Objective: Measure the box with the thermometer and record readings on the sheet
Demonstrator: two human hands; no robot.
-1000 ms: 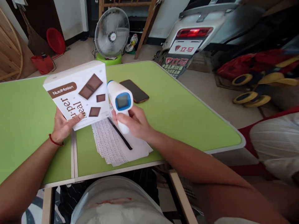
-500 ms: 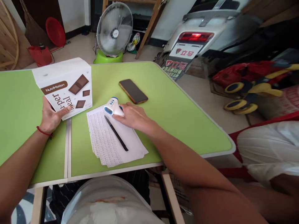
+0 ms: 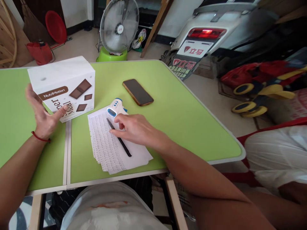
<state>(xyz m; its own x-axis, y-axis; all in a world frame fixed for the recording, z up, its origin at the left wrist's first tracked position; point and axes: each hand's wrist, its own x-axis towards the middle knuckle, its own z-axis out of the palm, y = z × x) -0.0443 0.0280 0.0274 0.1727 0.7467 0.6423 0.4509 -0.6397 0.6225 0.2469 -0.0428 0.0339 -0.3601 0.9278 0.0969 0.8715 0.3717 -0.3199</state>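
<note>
My left hand [image 3: 45, 116] is at the lower left of a white NutriMotion box [image 3: 82, 86] with chocolate pictures, its fingers spread past the box's left side and its thumb over the front. My right hand [image 3: 136, 129] hovers above a black pen [image 3: 124, 147], thumb and curled fingers apart with nothing between them. Just beyond its fingertips, a white and blue infrared thermometer [image 3: 116, 107] lies at the top of a stack of handwritten paper sheets [image 3: 105, 147]. The pen rests on the paper, partly hidden by my thumb.
A smartphone [image 3: 137, 92] lies on the green table [image 3: 187, 127], right of the thermometer. Behind the table are a fan [image 3: 120, 29] on a green stool and a parked scooter [image 3: 196, 48]. A person in white clothing [image 3: 275, 153] sits at the right.
My right hand has let go of the thermometer and drawn back toward the pen. My left hand's fingers have spread outward from the box, which appears more upright. The view has shifted slightly.
</note>
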